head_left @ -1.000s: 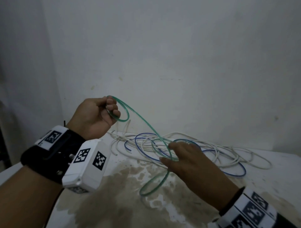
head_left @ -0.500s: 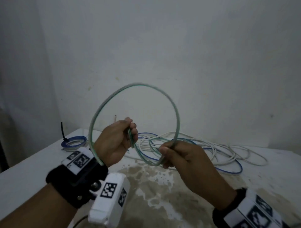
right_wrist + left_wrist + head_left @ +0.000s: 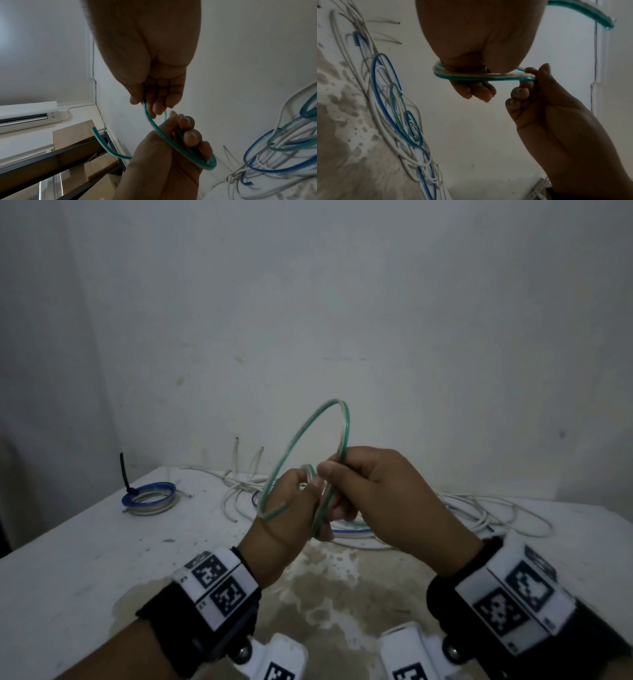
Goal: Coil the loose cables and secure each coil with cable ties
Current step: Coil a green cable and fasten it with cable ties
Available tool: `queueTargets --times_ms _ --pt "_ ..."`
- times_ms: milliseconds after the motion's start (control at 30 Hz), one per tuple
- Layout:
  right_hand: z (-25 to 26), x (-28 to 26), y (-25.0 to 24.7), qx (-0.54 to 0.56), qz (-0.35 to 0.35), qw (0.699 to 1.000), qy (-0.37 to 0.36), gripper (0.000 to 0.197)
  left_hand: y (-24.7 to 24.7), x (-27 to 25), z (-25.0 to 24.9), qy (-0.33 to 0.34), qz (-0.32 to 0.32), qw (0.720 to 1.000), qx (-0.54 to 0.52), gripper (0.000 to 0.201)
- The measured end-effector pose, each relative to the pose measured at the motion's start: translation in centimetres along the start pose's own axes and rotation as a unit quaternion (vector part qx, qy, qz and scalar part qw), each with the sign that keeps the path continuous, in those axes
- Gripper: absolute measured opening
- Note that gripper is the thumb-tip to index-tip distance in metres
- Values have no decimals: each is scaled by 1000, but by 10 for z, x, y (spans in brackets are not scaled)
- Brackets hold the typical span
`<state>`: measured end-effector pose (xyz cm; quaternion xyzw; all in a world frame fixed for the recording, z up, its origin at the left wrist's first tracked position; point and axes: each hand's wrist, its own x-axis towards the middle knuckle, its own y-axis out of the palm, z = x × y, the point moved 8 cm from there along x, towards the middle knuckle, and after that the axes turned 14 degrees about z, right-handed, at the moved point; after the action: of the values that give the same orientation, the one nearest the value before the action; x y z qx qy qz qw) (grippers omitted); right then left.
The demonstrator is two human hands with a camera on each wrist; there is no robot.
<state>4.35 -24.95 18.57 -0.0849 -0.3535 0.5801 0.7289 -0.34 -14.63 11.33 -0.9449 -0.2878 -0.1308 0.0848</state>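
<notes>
Right now the fingers [image 3: 310, 479] of the left hand [image 3: 281, 529] curl tightly round the gathered loops of the green cable [image 3: 301, 436], while the right hand [image 3: 387, 501], touching it from the right, pinches the same cable between thumb and fingertips just beside that grip. Outward from both hands the loop stands roughly upright above them, its plane edge-on and leaning away, with a cut end [image 3: 94, 130] poking free on the left hand's far side. Beyond, apparently still trailing from the coil, more cable lies in the loose tangle [image 3: 479, 508] on the tabletop [image 3: 85, 559], nearer the right hand.
</notes>
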Motion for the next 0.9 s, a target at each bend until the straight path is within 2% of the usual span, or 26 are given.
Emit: queueTargets --times_ms 133,200,300,433,533,633,733,800,900 --pt "-3 9 -12 -44 -7 999 13 28 19 -15 -9 19 53 998 -7 23" --pt "-7 13 -18 -71 -9 997 28 32 25 -27 -15 38 68 997 9 30" --pt "-21 19 -26 -90 -17 994 63 38 25 -32 -14 48 59 997 14 37" --pt "-39 18 -29 -93 -29 990 102 53 33 -35 -15 50 67 996 21 31" --pt "-48 9 -26 -97 -58 985 134 55 32 -35 -18 65 37 997 35 30" --pt "-57 -4 -11 0 -35 983 180 57 27 -34 -20 80 -2 996 46 32" --pt "-56 -12 13 98 4 982 161 56 31 -33 -26 106 -11 993 56 33" --pt "-57 -14 19 197 -28 971 132 46 38 -33 -29 123 -7 990 67 31" --pt "-62 -15 19 317 -63 938 122 30 45 -31 -28 144 13 986 78 28"
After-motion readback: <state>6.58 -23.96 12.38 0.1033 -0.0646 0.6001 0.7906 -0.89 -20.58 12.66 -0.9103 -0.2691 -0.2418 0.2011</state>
